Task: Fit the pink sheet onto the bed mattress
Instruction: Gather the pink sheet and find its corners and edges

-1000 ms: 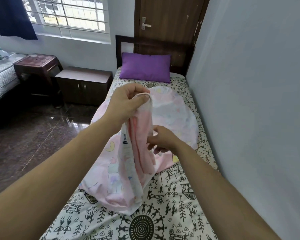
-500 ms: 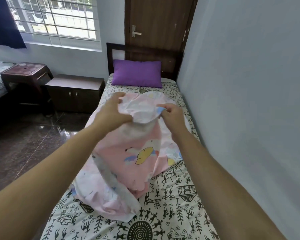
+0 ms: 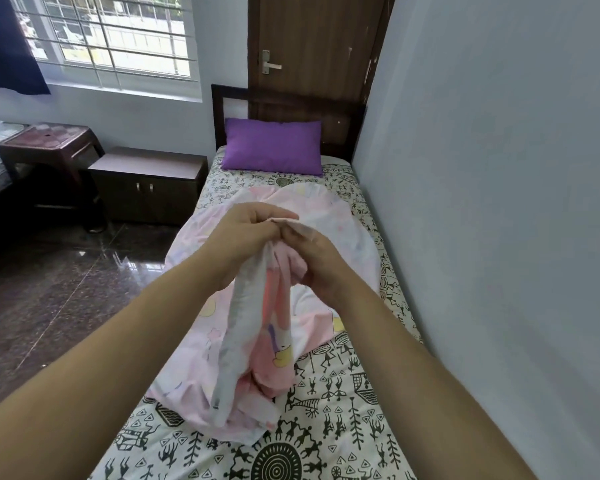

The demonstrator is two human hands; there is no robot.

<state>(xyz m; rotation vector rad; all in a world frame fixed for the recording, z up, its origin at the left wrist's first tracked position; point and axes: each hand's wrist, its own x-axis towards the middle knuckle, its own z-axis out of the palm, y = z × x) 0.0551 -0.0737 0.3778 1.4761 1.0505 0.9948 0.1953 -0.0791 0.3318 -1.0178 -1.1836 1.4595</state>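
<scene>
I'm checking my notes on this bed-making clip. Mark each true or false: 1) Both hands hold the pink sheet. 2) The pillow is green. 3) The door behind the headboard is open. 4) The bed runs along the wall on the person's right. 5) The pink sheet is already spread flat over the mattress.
1) True: the left hand and right hand grip the pink sheet.
2) False: the pillow is purple.
3) False: the door is closed.
4) True: the wall is alongside.
5) False: it is bunched on the patterned mattress.
</scene>
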